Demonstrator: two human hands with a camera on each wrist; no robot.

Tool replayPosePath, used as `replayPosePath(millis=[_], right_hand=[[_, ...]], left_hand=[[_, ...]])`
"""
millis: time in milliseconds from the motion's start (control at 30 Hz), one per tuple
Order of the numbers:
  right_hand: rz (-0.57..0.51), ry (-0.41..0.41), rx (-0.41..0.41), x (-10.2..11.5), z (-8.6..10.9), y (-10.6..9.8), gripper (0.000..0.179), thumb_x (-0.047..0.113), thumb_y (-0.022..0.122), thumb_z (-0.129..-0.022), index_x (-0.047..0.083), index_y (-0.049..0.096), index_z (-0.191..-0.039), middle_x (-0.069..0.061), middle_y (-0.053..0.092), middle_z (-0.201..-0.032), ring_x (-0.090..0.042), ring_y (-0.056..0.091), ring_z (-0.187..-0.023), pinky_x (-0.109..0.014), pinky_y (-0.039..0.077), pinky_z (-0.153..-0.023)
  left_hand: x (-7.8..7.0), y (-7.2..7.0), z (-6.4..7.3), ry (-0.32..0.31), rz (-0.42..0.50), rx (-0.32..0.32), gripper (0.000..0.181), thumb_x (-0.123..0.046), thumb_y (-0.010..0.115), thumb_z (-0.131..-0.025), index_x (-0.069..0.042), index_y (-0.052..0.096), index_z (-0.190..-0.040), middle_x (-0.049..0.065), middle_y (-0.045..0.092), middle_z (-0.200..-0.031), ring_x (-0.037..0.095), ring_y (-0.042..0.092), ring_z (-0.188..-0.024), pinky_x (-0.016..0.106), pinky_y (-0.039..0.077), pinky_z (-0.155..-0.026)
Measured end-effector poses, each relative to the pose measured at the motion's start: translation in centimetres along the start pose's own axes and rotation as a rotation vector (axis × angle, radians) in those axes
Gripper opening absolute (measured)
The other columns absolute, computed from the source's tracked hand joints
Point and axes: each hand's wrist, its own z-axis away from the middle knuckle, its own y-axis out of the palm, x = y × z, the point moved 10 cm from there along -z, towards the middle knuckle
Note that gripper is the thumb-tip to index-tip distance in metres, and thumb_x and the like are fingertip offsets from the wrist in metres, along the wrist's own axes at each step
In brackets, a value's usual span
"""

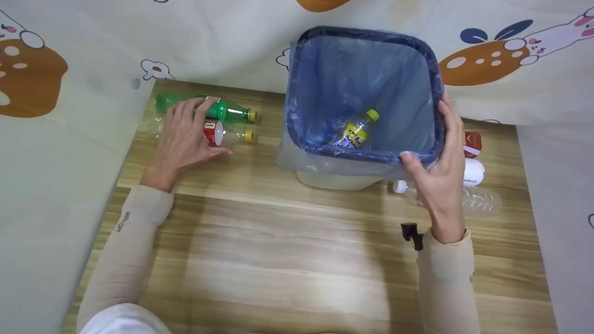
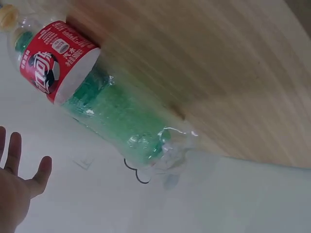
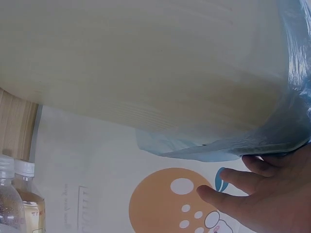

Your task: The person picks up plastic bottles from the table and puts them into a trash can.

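My left hand [image 1: 181, 127] hovers with spread fingers over two bottles lying side by side. One is a green bottle [image 1: 237, 112] with a yellow cap; the other, a clear bottle [image 1: 214, 133], has a red label and yellow cap. The left wrist view shows the red label [image 2: 56, 60] in front of green plastic, with the fingers apart from it. With my right hand [image 1: 441, 174] I grip the right front corner of a trash bin [image 1: 362, 33], thumb on its rim. A blue bag lines the bin, and inside lies a yellow-labelled bottle [image 1: 354, 133].
Right of the bin lie a red box [image 1: 472, 143], a white cylindrical container [image 1: 474, 172] and a clear bottle [image 1: 480, 199] with a white cap. A patterned cloth [image 1: 222, 41] stands behind the wooden tabletop [image 1: 278, 241]. A small black object [image 1: 410, 234] is beside the right sleeve.
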Motion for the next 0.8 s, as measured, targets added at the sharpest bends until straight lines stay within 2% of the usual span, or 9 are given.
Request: replayPosePath(millis=[167,433,600,800], right_hand=[[0.001,0.004,-0.005,0.0,0.0,-0.1,0.086,0.038,0.071,-0.08,-0.014,0.039,-0.142,-0.027,0.034,-0.153,-0.025,0.028,-0.146,-0.037,0.019,-0.12],[-0.02,0.001,-0.005,0.0,-0.1,0.0,0.089,0.042,0.073,-0.08,-0.014,0.039,-0.141,-0.026,0.034,-0.153,-0.026,0.029,-0.145,-0.038,0.021,-0.12],[-0.021,0.001,-0.003,0.0,-0.1,0.0,0.09,0.041,0.073,-0.08,-0.014,0.039,-0.141,-0.027,0.034,-0.153,-0.026,0.029,-0.145,-0.038,0.021,-0.12],[0.004,-0.002,0.002,0.1,-0.1,0.0,0.096,0.052,0.072,-0.081,-0.014,0.039,-0.142,-0.026,0.034,-0.153,-0.025,0.028,-0.146,-0.037,0.019,-0.12]], left_hand=[[0.5,0.4,0.3,-0.005,0.012,0.001,0.118,-0.061,0.088,-0.059,-0.015,0.031,-0.151,0.022,0.045,-0.139,0.042,0.042,-0.123,0.057,0.034,-0.101],[2.1,1.9,1.1,-0.053,0.019,0.063,0.112,-0.064,0.086,-0.06,-0.014,0.036,-0.147,0.021,0.045,-0.14,0.042,0.041,-0.125,0.058,0.03,-0.108],[3.0,2.9,1.7,-0.079,0.004,0.105,0.105,-0.067,0.082,-0.064,-0.016,0.04,-0.145,0.02,0.044,-0.141,0.042,0.039,-0.13,0.06,0.021,-0.115],[3.5,3.5,2.0,-0.085,0.001,0.131,0.099,-0.07,0.078,-0.067,-0.017,0.042,-0.144,0.018,0.043,-0.143,0.041,0.035,-0.135,0.062,0.008,-0.118]])
